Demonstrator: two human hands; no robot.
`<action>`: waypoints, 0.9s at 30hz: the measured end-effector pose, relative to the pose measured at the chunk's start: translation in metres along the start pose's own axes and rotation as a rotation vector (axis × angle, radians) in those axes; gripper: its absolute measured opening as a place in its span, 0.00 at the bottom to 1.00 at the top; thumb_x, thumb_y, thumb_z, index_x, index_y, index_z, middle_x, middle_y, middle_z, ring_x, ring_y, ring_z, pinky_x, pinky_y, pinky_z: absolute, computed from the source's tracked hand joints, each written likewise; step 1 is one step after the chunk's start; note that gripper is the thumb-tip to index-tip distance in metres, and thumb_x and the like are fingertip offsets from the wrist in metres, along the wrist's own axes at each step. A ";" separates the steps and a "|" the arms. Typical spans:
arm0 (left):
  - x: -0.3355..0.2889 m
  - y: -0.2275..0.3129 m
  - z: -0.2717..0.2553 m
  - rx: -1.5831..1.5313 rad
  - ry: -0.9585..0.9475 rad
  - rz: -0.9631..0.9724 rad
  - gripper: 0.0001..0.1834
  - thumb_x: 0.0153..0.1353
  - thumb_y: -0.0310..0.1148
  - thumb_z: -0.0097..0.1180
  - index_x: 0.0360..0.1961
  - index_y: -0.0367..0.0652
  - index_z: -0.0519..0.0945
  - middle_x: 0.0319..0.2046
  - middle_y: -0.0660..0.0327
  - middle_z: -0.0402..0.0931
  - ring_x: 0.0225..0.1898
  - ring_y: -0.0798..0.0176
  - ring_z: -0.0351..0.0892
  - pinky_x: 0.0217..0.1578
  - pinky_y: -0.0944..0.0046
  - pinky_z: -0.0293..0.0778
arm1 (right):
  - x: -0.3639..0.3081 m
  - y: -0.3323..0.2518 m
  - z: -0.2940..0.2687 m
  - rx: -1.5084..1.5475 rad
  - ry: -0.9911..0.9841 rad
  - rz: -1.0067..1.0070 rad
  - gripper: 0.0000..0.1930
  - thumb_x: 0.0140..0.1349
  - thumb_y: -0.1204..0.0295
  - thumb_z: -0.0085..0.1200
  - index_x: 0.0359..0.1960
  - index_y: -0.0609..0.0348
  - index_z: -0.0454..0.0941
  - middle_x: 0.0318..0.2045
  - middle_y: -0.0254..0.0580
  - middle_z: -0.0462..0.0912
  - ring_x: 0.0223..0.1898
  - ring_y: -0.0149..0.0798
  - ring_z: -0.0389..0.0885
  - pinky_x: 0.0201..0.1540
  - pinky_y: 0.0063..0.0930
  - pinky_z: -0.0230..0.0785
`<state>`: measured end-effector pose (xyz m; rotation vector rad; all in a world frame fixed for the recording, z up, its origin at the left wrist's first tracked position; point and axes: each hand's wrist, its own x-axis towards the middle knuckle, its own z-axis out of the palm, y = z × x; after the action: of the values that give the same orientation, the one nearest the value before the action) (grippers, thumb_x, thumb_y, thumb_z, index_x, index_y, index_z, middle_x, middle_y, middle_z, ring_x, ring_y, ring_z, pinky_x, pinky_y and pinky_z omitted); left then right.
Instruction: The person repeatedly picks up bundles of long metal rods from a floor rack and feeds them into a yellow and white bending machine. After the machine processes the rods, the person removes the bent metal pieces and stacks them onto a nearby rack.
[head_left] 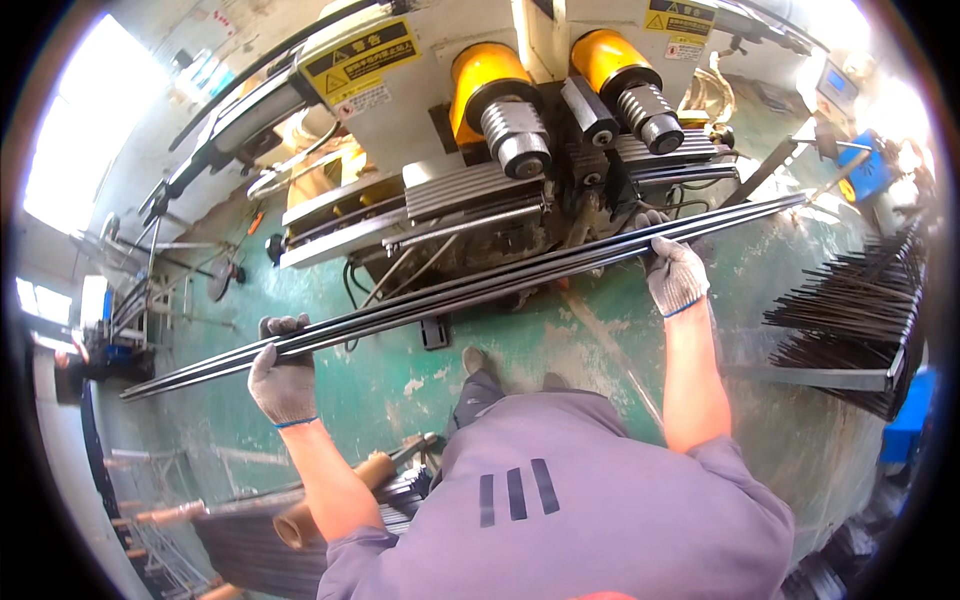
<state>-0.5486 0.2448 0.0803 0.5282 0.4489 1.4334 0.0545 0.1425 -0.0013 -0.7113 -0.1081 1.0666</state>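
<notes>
A bundle of long, thin dark metal rods point(470, 292) stretches across the view in front of me, its right end higher in the picture than its left. My left hand point(282, 372), in a grey knit glove with dark fingertips, is closed round the bundle toward its left part. Toward the right part, my right hand point(672, 268) in a matching glove grips the same rods. Just beyond them stands a large machine point(400, 125) with two yellow cylindrical heads point(490, 75) ending in ribbed metal spindles point(516, 135).
At the right, a rack point(820, 376) holds many dark rods. A blue container point(908, 415) is beside it. Behind my left elbow lie a brown cardboard roll point(330, 500) and more dark stock point(250, 550). A black foot pedal point(434, 333) sits on the green floor point(580, 350).
</notes>
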 end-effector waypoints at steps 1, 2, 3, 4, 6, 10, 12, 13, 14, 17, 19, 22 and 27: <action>0.017 -0.003 -0.016 -0.008 0.007 0.006 0.23 0.62 0.22 0.54 0.59 0.28 0.77 0.52 0.47 0.82 0.61 0.45 0.79 0.78 0.39 0.61 | 0.007 0.004 0.013 -0.041 -0.004 -0.033 0.23 0.67 0.88 0.50 0.64 0.66 0.75 0.58 0.48 0.84 0.63 0.48 0.83 0.71 0.49 0.76; 0.033 -0.006 -0.033 -0.028 0.057 0.000 0.19 0.64 0.21 0.54 0.57 0.29 0.78 0.51 0.48 0.82 0.60 0.45 0.80 0.77 0.39 0.62 | 0.012 0.010 0.027 -0.082 0.008 -0.071 0.21 0.68 0.88 0.52 0.61 0.66 0.77 0.56 0.47 0.85 0.60 0.46 0.84 0.69 0.44 0.77; 0.049 -0.011 -0.041 0.017 0.051 0.008 0.15 0.69 0.23 0.55 0.54 0.31 0.80 0.49 0.48 0.83 0.58 0.44 0.81 0.74 0.39 0.67 | 0.023 0.016 0.030 -0.070 0.013 -0.100 0.18 0.68 0.87 0.57 0.59 0.65 0.79 0.52 0.47 0.87 0.56 0.46 0.87 0.66 0.43 0.80; 0.064 -0.014 -0.048 0.063 0.120 -0.005 0.13 0.70 0.25 0.56 0.53 0.31 0.80 0.47 0.49 0.84 0.55 0.45 0.83 0.70 0.40 0.72 | 0.031 0.025 0.046 -0.089 0.138 -0.133 0.16 0.68 0.85 0.60 0.57 0.65 0.80 0.50 0.46 0.88 0.53 0.46 0.88 0.63 0.42 0.81; 0.089 -0.017 -0.056 0.121 0.307 -0.020 0.11 0.74 0.30 0.58 0.48 0.32 0.82 0.44 0.50 0.85 0.50 0.47 0.85 0.60 0.45 0.83 | 0.039 0.051 0.081 -0.091 0.255 -0.212 0.14 0.66 0.82 0.68 0.52 0.64 0.83 0.45 0.43 0.89 0.45 0.44 0.90 0.54 0.40 0.86; 0.147 -0.016 -0.101 0.125 0.477 -0.075 0.11 0.77 0.32 0.55 0.45 0.34 0.81 0.42 0.49 0.85 0.46 0.50 0.86 0.52 0.48 0.86 | 0.065 0.091 0.123 -0.220 0.409 -0.206 0.18 0.68 0.77 0.69 0.56 0.69 0.82 0.48 0.46 0.90 0.44 0.41 0.90 0.51 0.36 0.84; 0.170 -0.018 -0.110 0.128 0.500 -0.083 0.10 0.77 0.32 0.56 0.44 0.34 0.81 0.41 0.50 0.85 0.46 0.50 0.86 0.51 0.49 0.87 | 0.075 0.110 0.138 -0.238 0.408 -0.248 0.18 0.65 0.76 0.71 0.54 0.68 0.81 0.46 0.47 0.89 0.43 0.44 0.89 0.48 0.39 0.85; 0.180 -0.020 -0.108 0.127 0.514 -0.089 0.10 0.77 0.33 0.56 0.44 0.34 0.80 0.41 0.50 0.85 0.45 0.50 0.86 0.51 0.49 0.87 | 0.074 0.114 0.150 -0.284 0.418 -0.233 0.19 0.65 0.75 0.72 0.55 0.68 0.81 0.47 0.47 0.89 0.42 0.43 0.89 0.47 0.38 0.83; 0.187 -0.024 -0.105 0.128 0.501 -0.124 0.10 0.77 0.32 0.56 0.44 0.34 0.80 0.41 0.51 0.84 0.45 0.50 0.86 0.52 0.50 0.87 | 0.079 0.123 0.152 -0.324 0.401 -0.216 0.18 0.68 0.73 0.68 0.56 0.63 0.80 0.45 0.47 0.89 0.39 0.43 0.87 0.43 0.37 0.81; 0.207 -0.048 -0.097 0.100 0.513 -0.142 0.11 0.78 0.33 0.55 0.44 0.34 0.81 0.41 0.51 0.84 0.46 0.50 0.86 0.52 0.49 0.87 | 0.117 0.149 0.130 -0.501 0.376 -0.179 0.19 0.68 0.74 0.59 0.61 0.61 0.78 0.52 0.46 0.85 0.54 0.44 0.81 0.56 0.40 0.73; 0.216 -0.071 -0.085 0.076 0.486 -0.200 0.11 0.79 0.34 0.55 0.45 0.34 0.81 0.42 0.51 0.84 0.47 0.49 0.86 0.55 0.48 0.86 | 0.119 0.152 0.126 -0.660 0.350 -0.118 0.22 0.65 0.76 0.58 0.62 0.63 0.77 0.53 0.43 0.85 0.56 0.43 0.80 0.61 0.38 0.70; 0.217 -0.101 -0.072 0.098 0.477 -0.227 0.13 0.79 0.36 0.56 0.48 0.34 0.82 0.46 0.50 0.86 0.50 0.50 0.86 0.57 0.48 0.84 | 0.143 0.165 0.101 -0.599 0.400 -0.133 0.18 0.68 0.74 0.55 0.59 0.61 0.79 0.52 0.40 0.85 0.53 0.41 0.80 0.59 0.37 0.70; 0.219 -0.091 -0.067 -0.018 0.330 -0.309 0.18 0.80 0.39 0.52 0.54 0.34 0.83 0.52 0.50 0.86 0.57 0.48 0.83 0.64 0.43 0.79 | 0.141 0.163 0.106 -0.495 0.499 -0.089 0.12 0.73 0.70 0.53 0.50 0.64 0.82 0.45 0.44 0.86 0.47 0.37 0.81 0.52 0.37 0.72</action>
<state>-0.4944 0.4619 -0.0226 0.1943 0.7461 1.2249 -0.0427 0.3572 -0.0486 -1.3881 0.0293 0.7521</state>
